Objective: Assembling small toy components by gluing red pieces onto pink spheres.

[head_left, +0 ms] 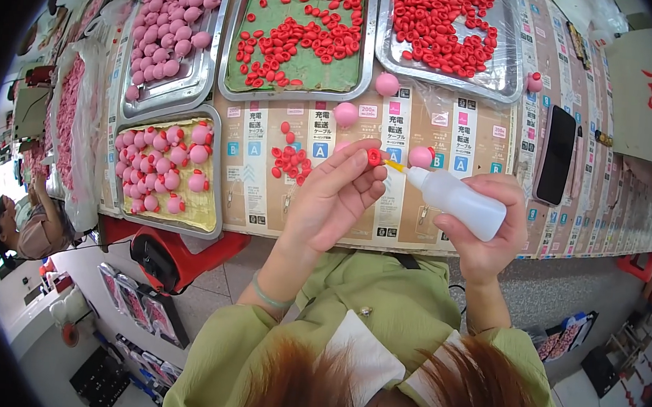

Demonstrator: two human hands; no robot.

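Observation:
Between thumb and fingertips, my left hand pinches a small red oval ring-shaped piece. My right hand is wrapped round a white squeeze bottle, tilted so that its yellow nozzle tip points at the hollow of the red piece. The tip is at or very near the piece; contact is hard to tell. Just beyond the bottle's neck sits a pink ball with a red piece on its side. Another pink ball lies past my left fingers. Loose red pieces are grouped left of my left hand.
Metal trays line the far side: pink balls, red pieces on a green sheet, and more red pieces. A near-left tray holds pink balls with red pieces. A phone lies right. Another person is at far left.

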